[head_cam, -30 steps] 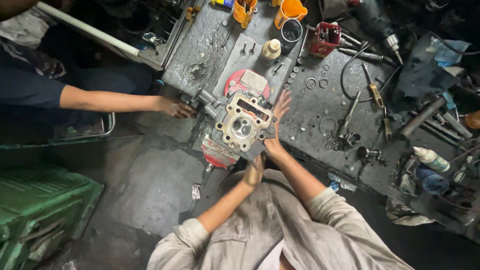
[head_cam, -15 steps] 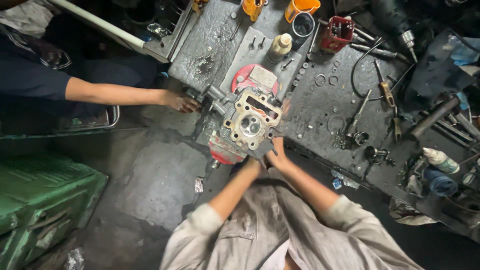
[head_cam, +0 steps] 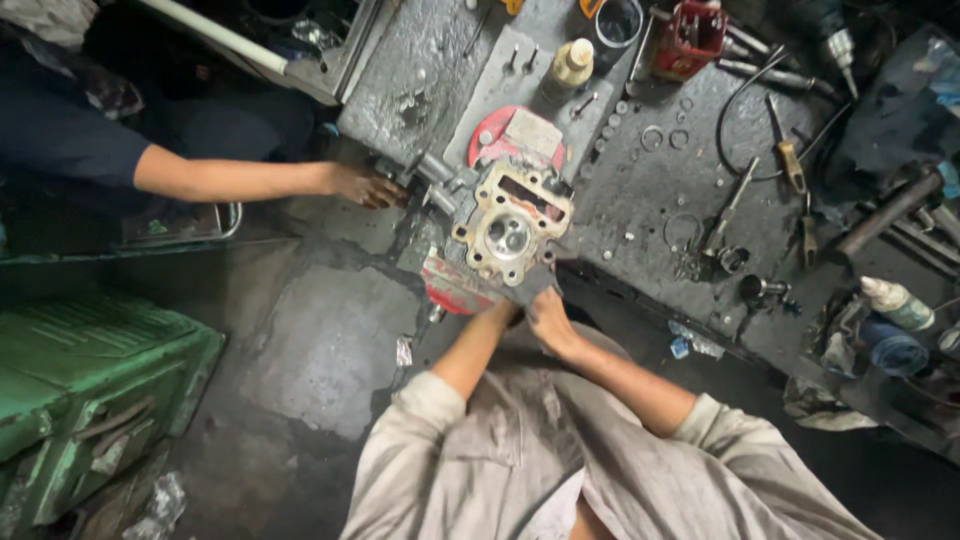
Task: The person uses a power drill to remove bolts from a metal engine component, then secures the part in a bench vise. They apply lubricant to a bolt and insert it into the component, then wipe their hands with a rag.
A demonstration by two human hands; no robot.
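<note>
Cylinder head (head_cam: 510, 235), grimy grey metal, gripped at its near edge by both hands (head_cam: 545, 310).

- A loose, light grey work shirt, creased and smudged with dark stains.
- Sleeves pushed up near the elbows, forearms bare.
- Both hands bare, no gloves.

Grimy, stained concrete floor (head_cam: 300, 340) under dim light. Green metal crate (head_cam: 80, 390) at eight o'clock. Dark, oily workbench (head_cam: 650, 190) from twelve to four o'clock, white pipe (head_cam: 215, 35) at eleven.
</note>
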